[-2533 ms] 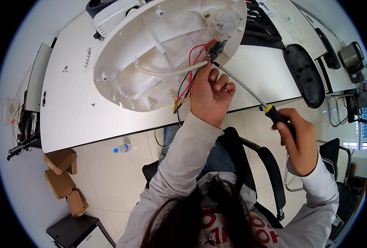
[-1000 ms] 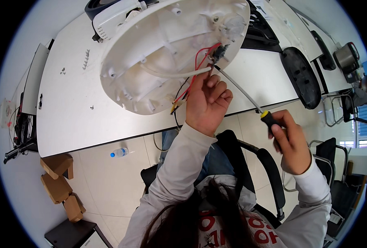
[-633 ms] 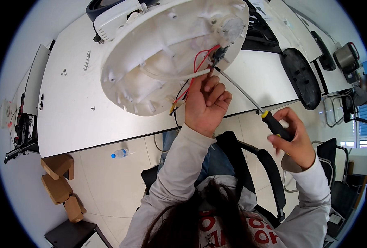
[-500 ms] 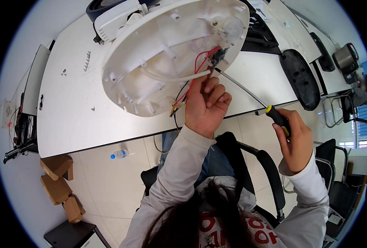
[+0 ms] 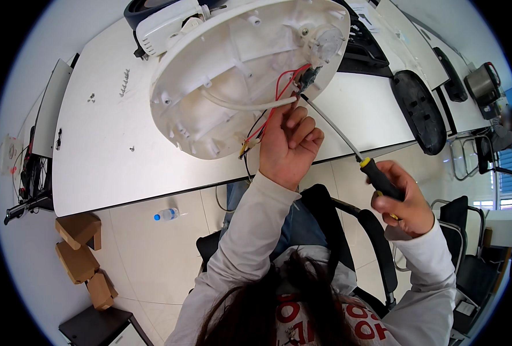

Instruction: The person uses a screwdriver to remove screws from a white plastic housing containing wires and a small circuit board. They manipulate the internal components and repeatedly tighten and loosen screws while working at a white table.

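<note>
Apparently screwdriving, upper centre — right hand [image 5: 410, 200] loosely round screwdriver [image 5: 381, 179], left hand [image 5: 290, 145] half-curled at dark part [image 5: 308, 78], hold unclear; turning wants steadiness.

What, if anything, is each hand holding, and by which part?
The right hand holds the screwdriver by its black handle. The left hand is at the white tube's end; whether it grips cannot be told.

screws [image 5: 125, 82] on table [image 5: 103, 158]; shell [image 5: 224, 49] right of screws; bottle [image 5: 168, 214] on floor [image 5: 146, 254]
</note>
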A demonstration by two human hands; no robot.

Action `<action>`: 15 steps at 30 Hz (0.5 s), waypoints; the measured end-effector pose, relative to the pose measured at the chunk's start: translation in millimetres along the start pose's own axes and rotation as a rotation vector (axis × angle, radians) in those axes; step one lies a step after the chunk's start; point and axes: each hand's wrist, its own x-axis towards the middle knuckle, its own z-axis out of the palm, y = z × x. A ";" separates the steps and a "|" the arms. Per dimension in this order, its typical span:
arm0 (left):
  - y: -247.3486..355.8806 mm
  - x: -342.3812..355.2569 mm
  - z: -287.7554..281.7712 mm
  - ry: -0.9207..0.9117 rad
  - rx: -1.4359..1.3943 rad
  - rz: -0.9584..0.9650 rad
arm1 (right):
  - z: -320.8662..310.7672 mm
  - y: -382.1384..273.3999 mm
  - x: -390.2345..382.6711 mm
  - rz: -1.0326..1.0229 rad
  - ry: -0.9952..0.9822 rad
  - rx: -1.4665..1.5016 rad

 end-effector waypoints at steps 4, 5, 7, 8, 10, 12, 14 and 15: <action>-0.3 -0.2 0.3 -0.003 -0.001 -0.008 | 0.3 0.7 3.9 -0.669 0.340 -1.217; 0.7 -0.8 -0.1 0.002 -0.003 -0.004 | 1.6 1.5 4.4 -0.618 0.331 -1.161; 2.3 -0.4 -2.8 -0.015 -0.004 -0.005 | 5.9 3.1 3.8 -0.516 0.311 -1.047; 1.2 0.7 -3.4 -0.022 -0.008 -0.015 | 7.7 3.2 1.4 -0.459 0.308 -0.993; -0.2 0.0 -1.7 -0.016 0.011 -0.010 | 9.3 3.4 -1.4 -0.349 0.301 -0.881; 0.1 -1.2 -1.7 -0.022 0.019 -0.001 | 2.4 1.5 2.5 -0.047 0.120 -0.276; 0.3 -1.3 -2.5 -0.037 0.010 -0.001 | -8.2 7.4 5.5 0.140 -0.072 0.232; 0.5 -1.0 -2.2 -0.036 0.014 -0.004 | -12.8 11.5 6.5 0.222 -0.139 0.466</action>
